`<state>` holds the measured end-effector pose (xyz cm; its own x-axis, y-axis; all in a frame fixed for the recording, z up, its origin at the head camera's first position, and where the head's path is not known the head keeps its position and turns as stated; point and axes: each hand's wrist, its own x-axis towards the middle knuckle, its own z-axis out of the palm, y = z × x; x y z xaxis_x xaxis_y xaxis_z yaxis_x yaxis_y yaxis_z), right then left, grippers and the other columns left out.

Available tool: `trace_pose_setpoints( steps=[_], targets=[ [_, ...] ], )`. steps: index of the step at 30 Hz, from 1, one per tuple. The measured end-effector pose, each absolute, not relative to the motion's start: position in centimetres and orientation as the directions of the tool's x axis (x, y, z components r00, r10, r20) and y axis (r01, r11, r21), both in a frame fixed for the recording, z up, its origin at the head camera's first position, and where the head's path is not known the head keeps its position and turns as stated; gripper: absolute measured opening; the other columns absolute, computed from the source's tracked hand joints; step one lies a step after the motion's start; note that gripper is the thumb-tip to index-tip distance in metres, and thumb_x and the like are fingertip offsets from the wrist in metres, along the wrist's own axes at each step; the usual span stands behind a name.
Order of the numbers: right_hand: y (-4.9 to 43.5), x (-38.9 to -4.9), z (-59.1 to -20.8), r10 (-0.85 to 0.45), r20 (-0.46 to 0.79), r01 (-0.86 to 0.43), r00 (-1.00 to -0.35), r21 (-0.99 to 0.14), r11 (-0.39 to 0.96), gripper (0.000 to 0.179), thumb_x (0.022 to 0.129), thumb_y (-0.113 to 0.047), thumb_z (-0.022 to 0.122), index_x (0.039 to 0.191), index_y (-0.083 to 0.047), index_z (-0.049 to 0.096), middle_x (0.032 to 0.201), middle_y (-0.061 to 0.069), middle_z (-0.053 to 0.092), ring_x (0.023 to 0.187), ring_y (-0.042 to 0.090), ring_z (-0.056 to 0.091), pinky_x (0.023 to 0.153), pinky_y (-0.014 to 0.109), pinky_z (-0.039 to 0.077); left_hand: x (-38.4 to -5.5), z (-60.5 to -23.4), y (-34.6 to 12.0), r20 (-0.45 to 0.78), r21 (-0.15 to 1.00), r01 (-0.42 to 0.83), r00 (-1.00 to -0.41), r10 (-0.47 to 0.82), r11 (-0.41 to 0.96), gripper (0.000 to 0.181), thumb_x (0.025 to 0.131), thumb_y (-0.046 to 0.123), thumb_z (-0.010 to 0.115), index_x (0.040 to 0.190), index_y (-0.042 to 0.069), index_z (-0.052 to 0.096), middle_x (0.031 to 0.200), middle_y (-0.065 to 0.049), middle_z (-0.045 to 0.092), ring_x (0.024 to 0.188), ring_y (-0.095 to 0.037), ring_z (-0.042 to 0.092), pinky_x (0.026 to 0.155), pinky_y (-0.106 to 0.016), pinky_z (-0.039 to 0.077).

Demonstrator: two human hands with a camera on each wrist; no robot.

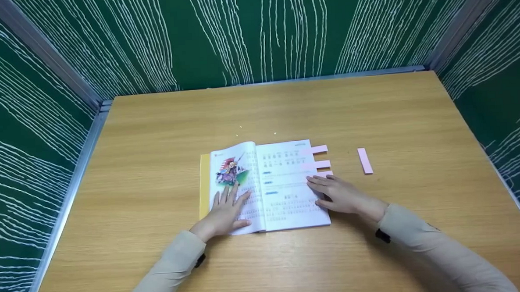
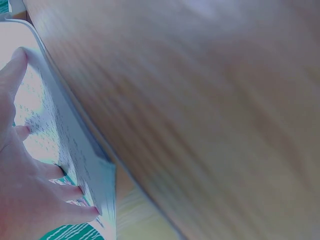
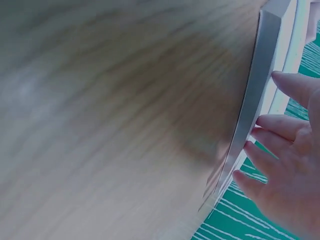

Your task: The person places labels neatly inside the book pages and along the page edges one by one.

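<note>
An open book [image 1: 296, 212] lies on the table, with a coloured figure picture [image 1: 229, 170] on its left page. My left hand [image 1: 222, 214] rests on that page with spread fingers, just below the picture. Along the right page, my right hand [image 1: 343, 196] touches the outer edge with extended fingers. Pink sticky tabs [image 1: 322, 164] stick out from that edge; the lowest is partly covered by the right fingertips. In the left wrist view the fingers [image 2: 67, 192] lie across the printed page. The right wrist view shows fingertips [image 3: 250, 146] along the book's side.
A loose pink strip [image 1: 365, 161] lies on the wooden table [image 1: 154, 137] to the right of the book. A yellow cover edge [image 1: 204, 183] shows at the book's left. Tiny white scraps [image 1: 240, 127] lie beyond it. Green panels [image 1: 255, 41] with white lines surround the table.
</note>
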<state>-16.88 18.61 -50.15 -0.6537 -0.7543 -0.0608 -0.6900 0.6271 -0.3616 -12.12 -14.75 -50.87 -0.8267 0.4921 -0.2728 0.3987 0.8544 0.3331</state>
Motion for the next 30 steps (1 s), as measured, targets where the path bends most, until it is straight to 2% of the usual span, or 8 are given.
trace_pose_setpoints(
  steps=[3, 7, 11, 18, 24, 30],
  targets=[
    [18.9, -17.1, -50.2, -0.734, 0.004, -0.671, -0.680, -0.409, 0.619, 0.040, 0.085, -0.020, 0.057, 0.118, 0.003, 0.054, 0.126, 0.017, 0.049, 0.117, 0.031, 0.044, 0.096, 0.050, 0.032, -12.1, -50.8, -14.8, -0.277, 0.332, 0.398, -0.826, 0.491, 0.855, 0.079, 0.081, 0.053, 0.048, 0.142, 0.014, 0.016, 0.145, -0.023, -0.004, 0.130, -0.044, 0.000, 0.101, -0.059, 0.001],
    [19.2, -17.4, -50.4, -0.660, 0.118, -0.622, -0.742, -0.488, 0.612, 0.025, 0.084, -0.011, 0.058, 0.104, 0.002, 0.063, 0.106, 0.015, 0.062, 0.100, 0.028, 0.057, 0.086, 0.043, 0.044, -12.1, -50.7, -14.8, -0.278, 0.335, 0.395, -0.827, 0.490, 0.856, 0.079, 0.081, 0.054, 0.048, 0.142, 0.014, 0.017, 0.145, -0.023, -0.004, 0.130, -0.044, -0.001, 0.101, -0.059, 0.000],
    [19.7, -17.5, -50.4, -0.569, 0.164, -0.558, -0.806, -0.531, 0.638, 0.017, 0.084, -0.007, 0.057, 0.096, 0.001, 0.066, 0.093, 0.012, 0.066, 0.089, 0.026, 0.061, 0.077, 0.040, 0.048, -12.2, -50.6, -14.8, -0.281, 0.345, 0.386, -0.827, 0.486, 0.856, 0.079, 0.081, 0.053, 0.049, 0.142, 0.014, 0.017, 0.145, -0.022, -0.005, 0.130, -0.044, -0.002, 0.102, -0.058, -0.001],
    [21.4, -17.8, -50.3, -0.501, 0.199, -0.523, -0.842, -0.528, 0.669, 0.012, 0.083, -0.005, 0.059, 0.091, 0.000, 0.067, 0.087, 0.011, 0.066, 0.083, 0.024, 0.062, 0.072, 0.039, 0.050, -12.2, -50.6, -14.7, -0.268, 0.326, 0.406, -0.826, 0.495, 0.854, 0.078, 0.081, 0.053, 0.049, 0.142, 0.013, 0.017, 0.145, -0.024, -0.003, 0.130, -0.045, 0.001, 0.101, -0.060, 0.004],
    [23.0, -18.0, -50.3, -0.466, 0.208, -0.503, -0.860, -0.498, 0.706, 0.013, 0.082, -0.006, 0.061, 0.091, 0.001, 0.067, 0.087, 0.012, 0.066, 0.084, 0.027, 0.061, 0.074, 0.042, 0.048, -12.2, -50.8, -14.7, -0.254, 0.317, 0.418, -0.828, 0.501, 0.851, 0.078, 0.081, 0.052, 0.050, 0.141, 0.013, 0.018, 0.144, -0.025, -0.001, 0.129, -0.046, 0.003, 0.100, -0.060, 0.006],
    [24.3, -18.3, -50.2, -0.424, 0.174, -0.449, -0.889, -0.522, 0.725, 0.015, 0.083, -0.007, 0.060, 0.092, 0.003, 0.066, 0.090, 0.015, 0.065, 0.086, 0.030, 0.061, 0.076, 0.044, 0.047, -12.2, -50.9, -14.7, -0.255, 0.316, 0.417, -0.827, 0.500, 0.852, 0.079, 0.081, 0.053, 0.049, 0.141, 0.013, 0.018, 0.144, -0.025, -0.001, 0.129, -0.045, 0.002, 0.101, -0.060, 0.005]
  ],
)
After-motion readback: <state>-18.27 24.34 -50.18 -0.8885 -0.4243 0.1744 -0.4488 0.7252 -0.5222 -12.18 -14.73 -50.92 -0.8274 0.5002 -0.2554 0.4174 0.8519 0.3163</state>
